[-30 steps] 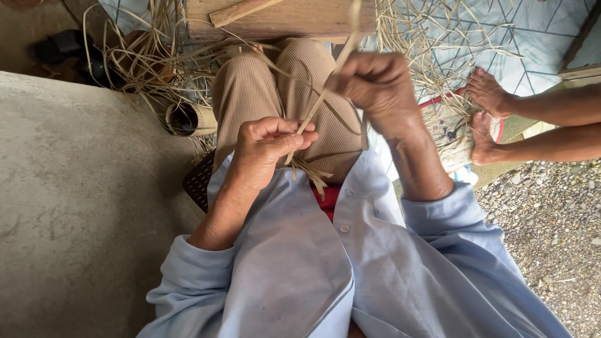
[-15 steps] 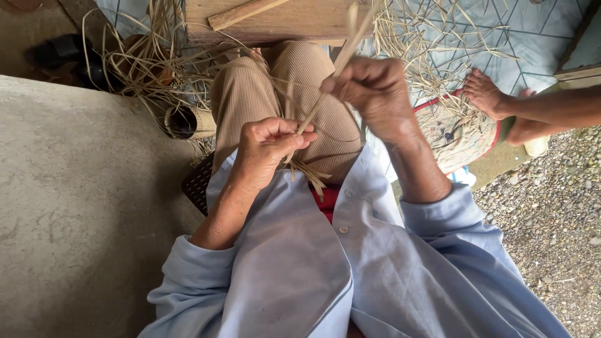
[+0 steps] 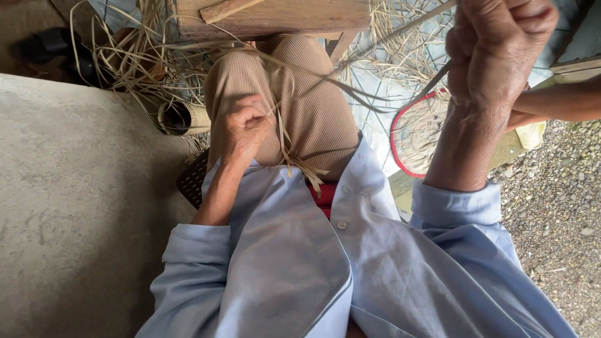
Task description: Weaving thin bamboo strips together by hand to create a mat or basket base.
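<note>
My left hand (image 3: 247, 125) rests on my lap, fingers closed around thin pale straw strips (image 3: 294, 159) that lie across my tan trousers (image 3: 313, 106). My right hand (image 3: 498, 50) is raised high near the camera, fist closed on a long straw strip (image 3: 432, 81) that stretches down toward my lap. My light blue shirt sleeves cover both forearms up to the cuffs.
A concrete slab (image 3: 69, 206) fills the left. A wooden bench (image 3: 275, 15) and loose straw (image 3: 131, 56) lie ahead, with a short bamboo tube (image 3: 178, 117). A red-rimmed woven fan (image 3: 416, 134) lies right. Another person's limb (image 3: 557, 103) reaches in; gravel (image 3: 557, 206) is at right.
My right hand has lifted up and to the right, pulling its strip longer. My left hand has stayed on my lap. The view has moved closer.
</note>
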